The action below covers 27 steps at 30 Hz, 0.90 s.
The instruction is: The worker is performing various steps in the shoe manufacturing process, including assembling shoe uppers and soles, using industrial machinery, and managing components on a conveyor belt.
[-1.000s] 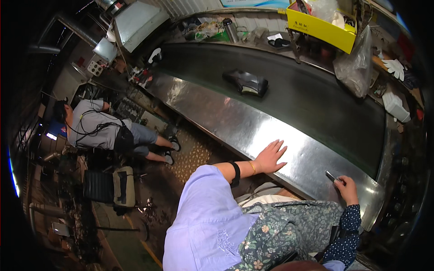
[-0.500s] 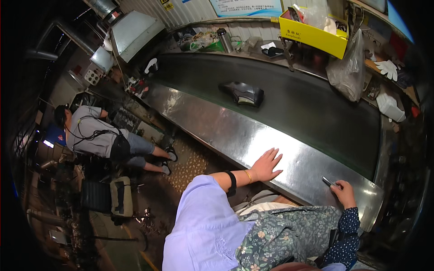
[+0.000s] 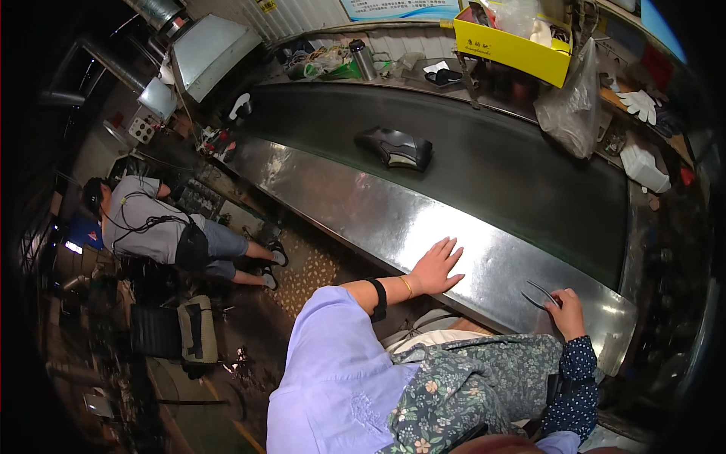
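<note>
My left hand (image 3: 438, 268) rests flat on the shiny metal ledge (image 3: 340, 198), fingers spread and holding nothing. A bracelet and a black band circle that arm. Farther right, my right hand (image 3: 567, 313) is closed around metal tweezers (image 3: 538, 294), near the ledge's front edge. Two thin prongs point away to the left, with a gap between them. On the dark conveyor belt (image 3: 522, 189) beyond lies a glossy black shoe (image 3: 395, 147), apart from both hands.
A yellow box (image 3: 514, 50) filled with odds and ends stands at the back right, beside a hanging plastic bag (image 3: 569, 106). A thermos (image 3: 362, 60) sits behind the belt. White gloves (image 3: 640, 106) lie far right. At left another person (image 3: 155, 219) stands facing away.
In my right hand the tweezers have turned, and their two prongs now show apart. My left hand stays flat on the ledge. The whole view has shifted slightly.
</note>
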### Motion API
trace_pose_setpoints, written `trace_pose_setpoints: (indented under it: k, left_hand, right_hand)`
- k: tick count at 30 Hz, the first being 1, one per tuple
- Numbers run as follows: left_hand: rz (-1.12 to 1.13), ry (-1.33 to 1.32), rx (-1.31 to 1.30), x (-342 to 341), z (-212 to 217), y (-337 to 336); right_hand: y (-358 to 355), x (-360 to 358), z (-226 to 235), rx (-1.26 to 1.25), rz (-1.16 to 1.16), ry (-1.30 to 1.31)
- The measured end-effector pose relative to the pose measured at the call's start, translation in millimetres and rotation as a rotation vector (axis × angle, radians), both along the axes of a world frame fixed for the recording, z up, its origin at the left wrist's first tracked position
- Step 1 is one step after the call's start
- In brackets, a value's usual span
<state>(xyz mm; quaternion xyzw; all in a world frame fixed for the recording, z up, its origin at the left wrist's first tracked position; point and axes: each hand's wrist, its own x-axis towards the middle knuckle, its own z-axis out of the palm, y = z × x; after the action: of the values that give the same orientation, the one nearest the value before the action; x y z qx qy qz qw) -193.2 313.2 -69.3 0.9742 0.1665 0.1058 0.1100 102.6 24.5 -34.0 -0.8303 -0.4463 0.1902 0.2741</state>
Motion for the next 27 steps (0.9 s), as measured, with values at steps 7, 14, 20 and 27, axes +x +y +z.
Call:
trace_pose_setpoints:
  k: [7, 14, 20, 27]
  left_hand:
    - [-0.022, -0.023, 0.011, -0.4, 0.5, 0.5]
    - [-0.023, -0.034, 0.047, -0.7, -0.4, 0.3]
    - [-0.009, -0.021, 0.008, -2.1, -3.2, -0.9]
    - [-0.037, -0.094, 0.012, -3.8, -2.6, -0.7]
  right_hand:
    - [-0.6, 1.8, -1.2, 0.001, 0.087, -0.1]
    - [-1.5, 10.1, -7.9, -0.024, 0.059, -0.04]
    - [-7.2, 11.7, -17.6, -0.002, 0.059, 0.017]
    - [2.8, 9.3, 19.4, -0.191, 0.072, 0.004]
